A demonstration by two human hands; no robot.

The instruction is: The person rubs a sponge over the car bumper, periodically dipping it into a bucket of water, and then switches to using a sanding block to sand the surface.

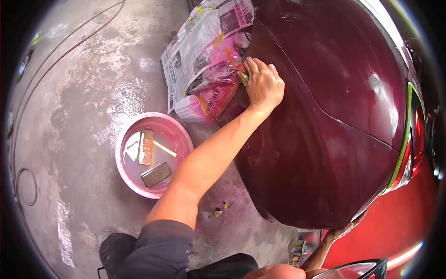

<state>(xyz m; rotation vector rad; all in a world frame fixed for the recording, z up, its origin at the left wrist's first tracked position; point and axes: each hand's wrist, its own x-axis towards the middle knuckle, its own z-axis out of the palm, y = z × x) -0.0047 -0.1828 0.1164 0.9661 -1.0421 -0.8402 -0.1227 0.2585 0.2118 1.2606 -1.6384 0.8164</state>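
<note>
My left hand [264,83] is closed at the edge of a dark red car panel [297,139], fingertips bent down beside the masking. A small yellowish piece shows at its fingers, too small to identify. Newspaper and pink-stained plastic [204,60] cover the part just left of this hand. Low on the right, my right hand [344,230] lies along the bottom edge of the panel with its visible fingers extended; part of it is hidden behind the edge.
A pink basin [121,162] on the wet concrete floor holds water, a brown block [146,147], a dark block [156,175] and a yellow strip [165,149]. A hose [60,58] runs along the left. Green tape [403,153] borders a red tail light. Cans [298,249] stand below.
</note>
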